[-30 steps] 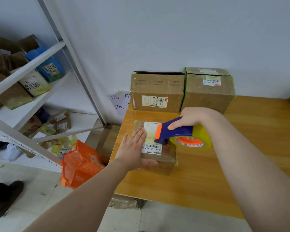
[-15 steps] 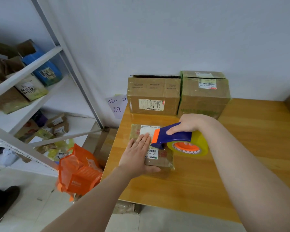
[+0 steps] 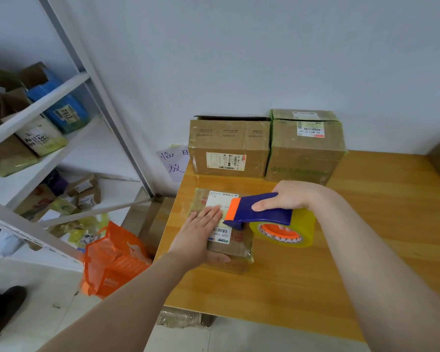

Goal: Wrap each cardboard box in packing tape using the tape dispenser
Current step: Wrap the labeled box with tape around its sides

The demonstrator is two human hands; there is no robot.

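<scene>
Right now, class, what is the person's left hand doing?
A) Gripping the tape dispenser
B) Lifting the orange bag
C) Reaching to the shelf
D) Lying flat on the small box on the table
D: the left hand lies flat, fingers straight, on the small box, while the right hand grips the tape dispenser.

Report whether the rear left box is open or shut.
Open, apparently: the rear left box shows a lifted top flap with a dark gap beneath.

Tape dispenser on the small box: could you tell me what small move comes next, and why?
Probably draw the tape dispenser rightward across the small cardboard box: its orange nose rests on the label, and the left hand lies flat on the box.
</scene>
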